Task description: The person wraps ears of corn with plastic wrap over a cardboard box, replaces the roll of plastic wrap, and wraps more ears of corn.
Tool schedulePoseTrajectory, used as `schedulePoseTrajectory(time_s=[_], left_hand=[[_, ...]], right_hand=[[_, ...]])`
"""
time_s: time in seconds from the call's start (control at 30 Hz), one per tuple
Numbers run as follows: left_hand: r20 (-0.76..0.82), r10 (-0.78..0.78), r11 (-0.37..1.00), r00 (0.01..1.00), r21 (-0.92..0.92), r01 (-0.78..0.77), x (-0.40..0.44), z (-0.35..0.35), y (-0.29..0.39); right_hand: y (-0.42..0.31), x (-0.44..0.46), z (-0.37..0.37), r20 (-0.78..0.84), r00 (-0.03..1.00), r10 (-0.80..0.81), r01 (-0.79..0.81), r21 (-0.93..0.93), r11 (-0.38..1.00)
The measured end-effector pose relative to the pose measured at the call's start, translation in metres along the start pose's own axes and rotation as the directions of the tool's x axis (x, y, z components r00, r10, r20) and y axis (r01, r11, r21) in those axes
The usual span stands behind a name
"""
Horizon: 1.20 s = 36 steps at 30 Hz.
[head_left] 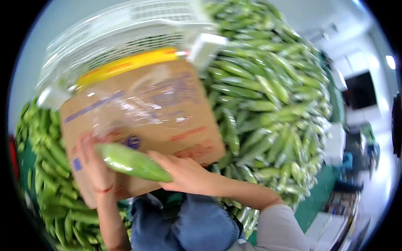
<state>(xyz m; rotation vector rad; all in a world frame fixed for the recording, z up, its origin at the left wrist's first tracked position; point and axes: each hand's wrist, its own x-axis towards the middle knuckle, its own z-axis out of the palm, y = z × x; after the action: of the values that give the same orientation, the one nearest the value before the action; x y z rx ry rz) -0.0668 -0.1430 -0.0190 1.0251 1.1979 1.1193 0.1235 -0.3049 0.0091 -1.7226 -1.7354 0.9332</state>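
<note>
A long green vegetable (134, 162), which looks like a cucumber, has a glossy, plastic-wrapped surface. My right hand (180, 171) grips its right end, with the thumb on the upper side. At its other end is my left hand (95, 165), smeared by motion, with a red string at the wrist; whether it grips the vegetable is unclear. Both hands are above a brown cardboard box (180, 108) with blue and red print. Clear plastic film (138, 106) lies crumpled and shiny across the box's upper part.
Wrapped green vegetables (268, 108) form a big heap on the right. More green vegetables (54, 167), seemingly unwrapped, are piled on the left. Behind the box stands a white plastic crate (125, 23), with a yellow strip (125, 66) along the box's far edge. Green floor (310, 205) shows at right.
</note>
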Motion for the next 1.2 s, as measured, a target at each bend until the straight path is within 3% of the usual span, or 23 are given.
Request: schedulePoseTrajectory(time_s=[0.07, 0.1, 0.13, 0.17, 0.2, 0.23, 0.3, 0.37, 0.43, 0.53, 0.57, 0.67, 0.7, 0.73, 0.8, 0.9, 0.93, 0.97, 1.0, 1.07, 1.1, 1.13, 1.2], left_hand=[[0.034, 0.030, 0.994, 0.999, 0.105, -0.033, -0.009, -0.003, 0.002], [0.026, 0.059, 0.984, 0.998, 0.164, -0.063, -0.013, -0.010, 0.001], [0.095, -0.007, 0.982, 0.995, 0.191, -0.011, -0.018, -0.021, -0.003], [0.163, -0.073, 0.974, 0.984, 0.225, 0.035, -0.023, -0.033, -0.007], [0.306, -0.230, 0.958, 0.924, 0.237, 0.160, -0.028, -0.041, -0.010], [0.322, -0.415, 0.909, 0.851, 0.096, 0.407, -0.051, -0.025, -0.003], [0.305, -0.531, 0.805, 0.791, -0.111, 0.583, -0.091, 0.001, 0.008], [0.302, -0.444, 0.876, 0.843, -0.052, 0.480, -0.103, 0.020, 0.019], [0.529, -0.182, 0.972, 0.829, 0.227, 0.069, -0.093, 0.016, 0.034], [0.846, 0.037, 0.710, 0.531, 0.352, -0.610, -0.084, 0.006, 0.054], [0.867, 0.085, 0.685, 0.492, 0.308, -0.661, -0.078, 0.020, 0.046], [0.939, -0.015, 0.562, 0.345, 0.293, -0.774, -0.076, 0.087, 0.041], [0.947, -0.104, 0.487, 0.305, 0.316, -0.814, -0.083, 0.104, 0.044], [0.941, -0.193, 0.407, 0.279, 0.335, -0.850, -0.085, 0.111, 0.044], [0.989, 0.080, 0.256, 0.127, 0.102, -0.961, -0.081, 0.098, 0.040], [0.899, 0.140, 0.262, 0.416, 0.371, -0.891, -0.071, 0.048, 0.027], [0.846, 0.177, 0.238, 0.504, 0.460, -0.856, -0.068, 0.028, 0.022], [0.790, 0.196, 0.236, 0.582, 0.538, -0.809, -0.060, 0.011, 0.012], [0.711, 0.246, 0.244, 0.659, 0.612, -0.752, -0.049, -0.002, 0.002], [0.567, 0.321, 0.281, 0.759, 0.708, -0.648, -0.024, -0.020, -0.007], [0.510, 0.368, 0.294, 0.777, 0.729, -0.618, -0.006, -0.019, -0.002], [0.450, 0.409, 0.312, 0.794, 0.749, -0.585, 0.014, -0.019, 0.005], [0.577, 0.476, 0.172, 0.664, 0.679, -0.714, 0.064, -0.024, 0.005]], right_hand=[[-0.022, -0.002, -0.041, 0.097, 0.988, 0.122, -0.089, -0.293, 0.952], [-0.017, -0.003, -0.050, -0.086, 0.990, -0.111, 0.089, -0.220, 0.971], [-0.014, -0.003, -0.053, -0.270, 0.904, -0.331, 0.290, -0.179, 0.940], [-0.011, -0.002, -0.054, -0.451, 0.737, -0.505, 0.483, -0.173, 0.859], [-0.010, 0.004, -0.055, -0.532, 0.736, -0.419, 0.559, 0.128, 0.819], [-0.012, 0.014, -0.057, -0.586, 0.744, -0.321, 0.612, 0.404, 0.680], [-0.029, 0.012, -0.071, -0.471, 0.866, -0.169, 0.486, 0.872, 0.058], [-0.024, 0.014, -0.075, -0.448, 0.892, 0.060, 0.445, 0.894, 0.054], [-0.010, 0.016, -0.079, -0.447, 0.869, 0.213, 0.468, 0.882, -0.060], [0.001, 0.022, -0.065, -0.665, 0.621, 0.415, 0.747, 0.662, -0.057], [-0.007, 0.009, -0.046, -0.608, 0.680, 0.410, 0.706, 0.695, -0.139], [0.006, -0.012, 0.008, -0.371, 0.675, 0.638, 0.546, 0.833, -0.094], [0.035, -0.028, 0.009, -0.482, 0.674, 0.560, 0.374, 0.876, 0.304], [0.059, -0.046, -0.011, -0.426, 0.619, 0.660, 0.411, 0.891, 0.190], [0.106, -0.082, -0.050, -0.295, 0.480, 0.826, 0.538, 0.843, -0.012], [0.219, -0.153, -0.130, -0.669, 0.136, 0.731, 0.523, 0.674, 0.521], [0.208, -0.146, -0.138, -0.502, 0.116, 0.857, 0.635, 0.701, 0.325], [0.187, -0.132, -0.144, -0.317, 0.121, 0.941, 0.728, 0.672, 0.133], [0.175, -0.110, -0.121, -0.361, 0.357, 0.862, 0.443, 0.878, 0.184], [0.112, -0.059, -0.077, -0.184, 0.703, 0.687, 0.003, 0.967, 0.255], [0.092, -0.034, -0.058, -0.372, 0.851, 0.370, -0.110, 0.563, 0.819], [0.058, -0.002, -0.067, -0.438, 0.899, 0.008, -0.057, -0.099, 0.993], [0.076, 0.050, -0.054, -0.351, 0.908, -0.227, -0.008, -0.557, 0.831]])
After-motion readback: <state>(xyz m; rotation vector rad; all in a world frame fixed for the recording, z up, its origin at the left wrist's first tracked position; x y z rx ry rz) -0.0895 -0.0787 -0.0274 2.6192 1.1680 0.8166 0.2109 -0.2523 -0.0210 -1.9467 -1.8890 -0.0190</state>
